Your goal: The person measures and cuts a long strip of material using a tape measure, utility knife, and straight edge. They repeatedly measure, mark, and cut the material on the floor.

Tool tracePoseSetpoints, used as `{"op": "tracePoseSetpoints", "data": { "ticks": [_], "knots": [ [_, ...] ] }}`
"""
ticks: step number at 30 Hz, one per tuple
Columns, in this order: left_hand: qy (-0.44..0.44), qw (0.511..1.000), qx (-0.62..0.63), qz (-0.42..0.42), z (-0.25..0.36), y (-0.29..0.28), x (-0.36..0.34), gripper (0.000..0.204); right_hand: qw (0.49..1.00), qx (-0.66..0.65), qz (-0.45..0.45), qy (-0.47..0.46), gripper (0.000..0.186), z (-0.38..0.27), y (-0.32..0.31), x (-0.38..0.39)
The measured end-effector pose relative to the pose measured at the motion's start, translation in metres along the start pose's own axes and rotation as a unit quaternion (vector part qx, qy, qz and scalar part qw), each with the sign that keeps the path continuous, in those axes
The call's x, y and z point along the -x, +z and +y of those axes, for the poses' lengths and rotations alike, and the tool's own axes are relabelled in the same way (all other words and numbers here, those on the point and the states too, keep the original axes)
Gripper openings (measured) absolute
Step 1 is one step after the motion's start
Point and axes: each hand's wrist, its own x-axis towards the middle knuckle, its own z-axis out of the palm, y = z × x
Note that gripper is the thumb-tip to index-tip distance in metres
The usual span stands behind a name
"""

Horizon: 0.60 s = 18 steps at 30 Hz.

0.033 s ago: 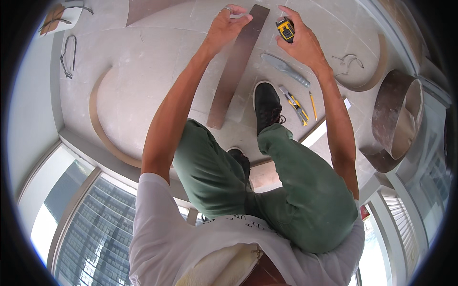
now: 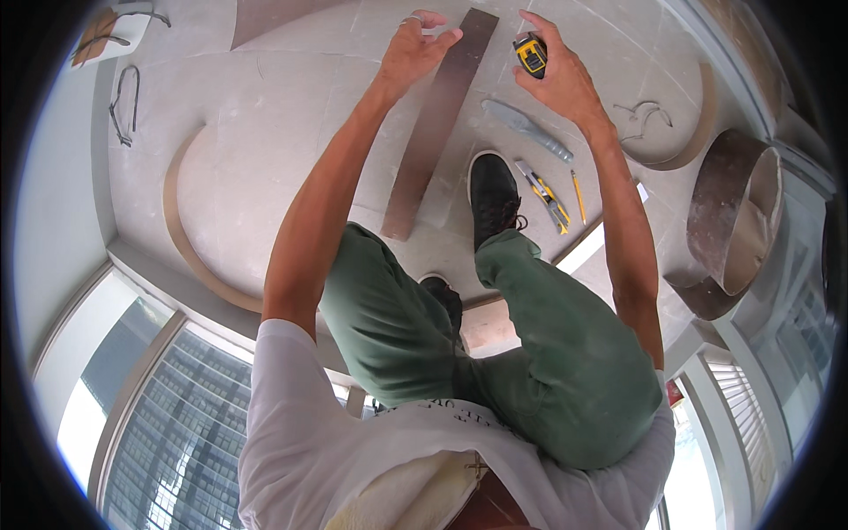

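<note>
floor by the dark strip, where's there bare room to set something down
Widest free floor: between the pale curved strip at left and the dark strip. Narrower: between that strip and the forward black shoe. Crowded: right of the shoe, where the grey tool, cutter and pencil cluster.

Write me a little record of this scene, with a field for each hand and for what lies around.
Left hand: fingers curled, near the upper end of the brown strip; cannot tell whether it holds anything
Right hand: holds a yellow-and-black tape measure
Strip: on the floor, left of the dark shoe
Tools right of the strip: long grey tool, yellow-and-grey tool, yellow pencil
Far right: curled brown band
Far left: curved tan strip
</note>
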Motion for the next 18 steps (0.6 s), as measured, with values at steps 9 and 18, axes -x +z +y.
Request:
{"op": "tracePoseSetpoints", "data": {
  "ticks": [9, 18],
  "knots": [
    [-0.051, 0.985, -0.155, -0.060, -0.082, 0.027, -0.021, 0.068, 0.998, -0.008, 0.012, 0.057, 0.073, 0.039, 0.015, -0.016],
    [0.100, 0.913, -0.396, 0.022, -0.070, 0.047, -0.016, 0.046, 0.995, 0.014, 0.007, 0.094, 0.076, 0.074, 0.034, 0.017]
  ]
}}
